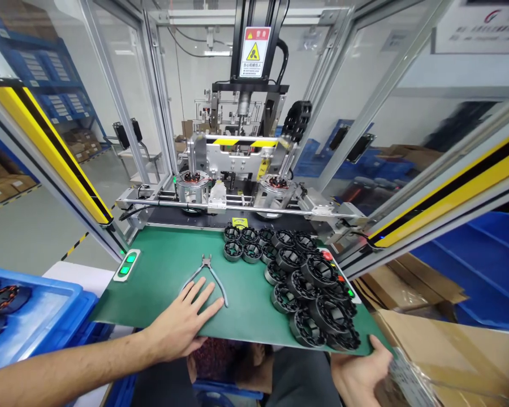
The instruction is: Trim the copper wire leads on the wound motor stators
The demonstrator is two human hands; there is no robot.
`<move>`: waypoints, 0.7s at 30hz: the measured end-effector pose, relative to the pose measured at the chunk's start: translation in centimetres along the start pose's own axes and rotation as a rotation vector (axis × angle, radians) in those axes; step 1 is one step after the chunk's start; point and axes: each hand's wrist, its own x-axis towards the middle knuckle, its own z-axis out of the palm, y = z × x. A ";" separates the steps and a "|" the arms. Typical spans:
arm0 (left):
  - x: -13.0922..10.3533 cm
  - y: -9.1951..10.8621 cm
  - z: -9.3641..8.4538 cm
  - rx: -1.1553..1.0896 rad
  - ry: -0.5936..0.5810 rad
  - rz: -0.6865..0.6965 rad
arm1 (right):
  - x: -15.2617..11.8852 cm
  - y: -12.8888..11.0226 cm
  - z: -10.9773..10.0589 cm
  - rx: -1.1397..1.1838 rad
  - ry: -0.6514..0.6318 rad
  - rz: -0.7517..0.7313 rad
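Note:
My left hand (186, 316) lies with its fingers spread at the front edge of the green work surface (161, 282), its fingertips over the handles of the cutting pliers (206, 263). The pliers lie with handles apart and jaws pointing away from me. At the surface's front right corner, my right hand (362, 370) has its thumb on top of the edge and its other fingers hidden or below it. Several black ring-shaped stator cores (289, 259) stand in rows and piles on the right part of the surface, close to my right hand.
Behind the surface stands a machine with two round fixtures (193, 183) holding copper-wound parts. Green buttons (128, 265) are at the left, a red button (326, 255) at the right. Blue bins (46, 294) stand at the left, cardboard boxes (453, 345) at the right.

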 end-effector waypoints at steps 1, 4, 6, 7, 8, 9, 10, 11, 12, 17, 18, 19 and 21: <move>0.0 0.0 0.0 -0.002 -0.001 0.001 | -0.1 0.0 0.0 -0.001 0.001 -0.008; -0.1 0.0 -0.1 -0.011 -0.005 -0.001 | -0.5 0.0 0.2 -0.006 -0.005 -0.028; -0.1 0.1 -0.2 -0.016 -0.009 -0.004 | -0.8 0.0 0.3 -0.009 -0.008 -0.040; -0.1 0.1 -0.2 -0.017 -0.010 -0.005 | -0.9 0.0 0.3 -0.014 -0.014 -0.044; -0.1 0.1 -0.3 -0.017 -0.010 -0.005 | -0.9 -0.1 0.3 -0.022 -0.027 -0.045; 0.0 0.2 -0.3 -0.018 -0.009 -0.005 | -0.9 -0.1 0.3 -0.032 -0.045 -0.041; 0.0 0.2 -0.3 -0.017 -0.009 -0.002 | -0.8 -0.1 0.3 -0.042 -0.065 -0.035; 0.0 0.2 -0.3 -0.016 -0.009 0.000 | -0.8 -0.1 0.3 -0.052 -0.077 -0.029; 0.0 0.1 -0.3 -0.014 -0.009 0.003 | -0.7 -0.2 0.2 -0.061 -0.082 -0.027; 0.0 0.0 0.0 -0.015 0.006 0.002 | -0.9 -0.3 0.3 -0.061 -0.082 -0.034; 0.0 0.0 0.0 -0.018 0.009 0.003 | -0.9 -0.3 0.3 -0.054 -0.084 -0.030; 0.0 0.0 0.0 -0.019 0.010 0.004 | -1.0 -0.3 0.3 -0.048 -0.082 -0.030; 0.0 0.0 -0.1 -0.018 0.001 0.005 | -1.0 -0.3 0.3 -0.038 -0.078 -0.031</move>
